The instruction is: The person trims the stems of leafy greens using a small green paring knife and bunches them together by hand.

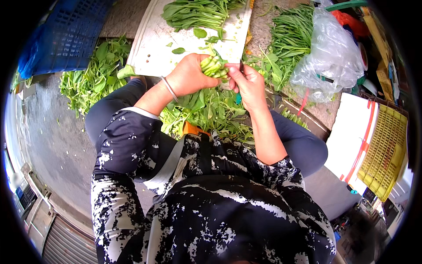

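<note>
My left hand (189, 74), with a bangle on its wrist, grips a bundle of leafy green stems (212, 67), the stem ends turned towards my right side. Close against those ends is my right hand (249, 84), fingers curled. A dark, narrow piece (241, 66) shows above its fingers and a teal piece (238, 98) below; they look like parts of one small knife, mostly hidden by the hand. Both hands are over the near edge of a white board (155, 43). On the board lie a larger pile of greens (197, 15) and loose leaves (178, 50).
Leafy greens heap below my hands (211, 112) and at left (99, 72), beside a blue plastic crate (72, 36). At right lie long-leaved greens (291, 33), a clear plastic bag (329, 52), a white box with red tape (351, 138) and a yellow crate (384, 148).
</note>
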The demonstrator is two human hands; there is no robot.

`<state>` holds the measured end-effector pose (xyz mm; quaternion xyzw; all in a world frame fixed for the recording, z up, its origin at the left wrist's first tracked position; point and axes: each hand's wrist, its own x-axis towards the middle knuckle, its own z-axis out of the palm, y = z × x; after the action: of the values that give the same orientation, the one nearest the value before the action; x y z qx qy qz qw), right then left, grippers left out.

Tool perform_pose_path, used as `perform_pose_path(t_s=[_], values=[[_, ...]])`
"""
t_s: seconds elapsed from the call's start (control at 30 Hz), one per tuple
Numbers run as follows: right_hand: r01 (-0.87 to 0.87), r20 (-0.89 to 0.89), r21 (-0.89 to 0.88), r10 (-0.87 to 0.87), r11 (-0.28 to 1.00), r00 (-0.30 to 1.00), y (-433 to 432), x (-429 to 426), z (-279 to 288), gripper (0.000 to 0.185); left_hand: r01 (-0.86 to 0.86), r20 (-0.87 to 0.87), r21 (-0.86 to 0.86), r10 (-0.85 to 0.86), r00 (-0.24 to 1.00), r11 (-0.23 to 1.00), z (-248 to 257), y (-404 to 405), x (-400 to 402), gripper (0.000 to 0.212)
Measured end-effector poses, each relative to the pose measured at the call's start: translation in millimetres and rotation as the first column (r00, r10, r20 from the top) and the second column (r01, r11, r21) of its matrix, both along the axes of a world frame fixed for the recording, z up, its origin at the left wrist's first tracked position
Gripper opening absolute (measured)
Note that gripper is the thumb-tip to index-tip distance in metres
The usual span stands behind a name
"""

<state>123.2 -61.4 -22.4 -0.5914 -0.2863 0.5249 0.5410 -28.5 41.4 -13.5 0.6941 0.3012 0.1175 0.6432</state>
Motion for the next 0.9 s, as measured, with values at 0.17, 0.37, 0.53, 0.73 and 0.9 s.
perform_pose_path(t_s=[0.17,0.37,0.53,0.73,0.9], values=[[-0.117,-0.120,0.091,0.128,0.989,0.985,-9,3,8,0.036,-0.046,0.042,-0.125,0.052,0.998,0.991,11,1,-2,0.026],[-0.137,-0.048,0.046,0.139,0.990,0.989,-14,-3,8,0.038,-0.015,0.051,-0.215,0.026,0.998,0.976,15,3,-2,0.030],[-0.126,0.074,0.023,0.124,0.992,0.990,-15,-1,-1,0.037,0.006,0.055,-0.196,0.005,0.998,0.981,11,4,-2,0.030],[-0.072,-0.058,-0.010,0.072,0.997,0.996,-14,2,-2,0.037,0.029,0.083,-0.388,0.003,0.997,0.921,11,6,-2,0.029],[-0.051,-0.154,0.033,0.055,0.998,0.987,-12,-5,8,0.032,0.109,0.175,-0.500,-0.023,0.984,0.859,10,7,-3,0.026]])
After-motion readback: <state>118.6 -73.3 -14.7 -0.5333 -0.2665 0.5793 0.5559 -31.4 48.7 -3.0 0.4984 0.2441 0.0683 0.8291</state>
